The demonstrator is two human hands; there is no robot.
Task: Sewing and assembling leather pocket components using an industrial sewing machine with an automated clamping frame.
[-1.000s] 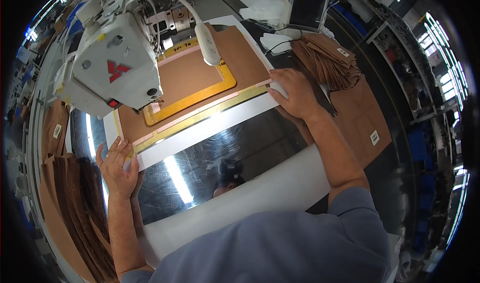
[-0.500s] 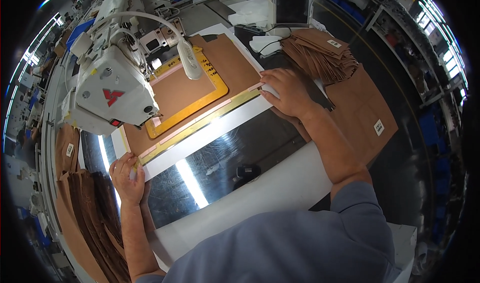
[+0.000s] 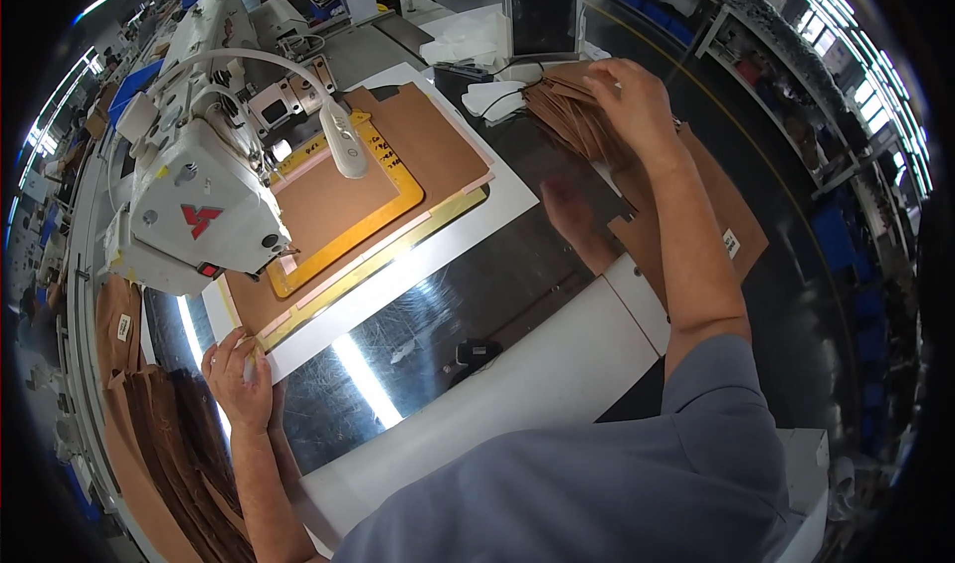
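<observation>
A brown flat panel (image 3: 438,140) lies on a white sheet (image 3: 502,200) under the sewing machine head (image 3: 189,205). A yellow-orange frame (image 3: 348,250) rests on the panel, and pale pink strips run along the panel's edges. At the near left corner my left hand (image 3: 239,384) has its bent fingers and thumb closed on the sheet's corner, beside the panel. My right hand (image 3: 637,100) is raised above a stack of brown pieces (image 3: 562,115) at the back right. Its fingers curve apart from the thumb, with nothing visible between them.
A white hose arm (image 3: 343,145) hangs over the panel. More brown pieces (image 3: 164,444) hang at the left edge, and a large brown piece (image 3: 721,195) lies at the right. A dark screen (image 3: 544,11) stands behind; a small black object (image 3: 477,349) shows on the glossy dark tabletop (image 3: 428,314).
My right hand has left the right end of the panel's near edge and risen to the brown stack. My left hand stays at the near left corner. The whole view has shifted slightly.
</observation>
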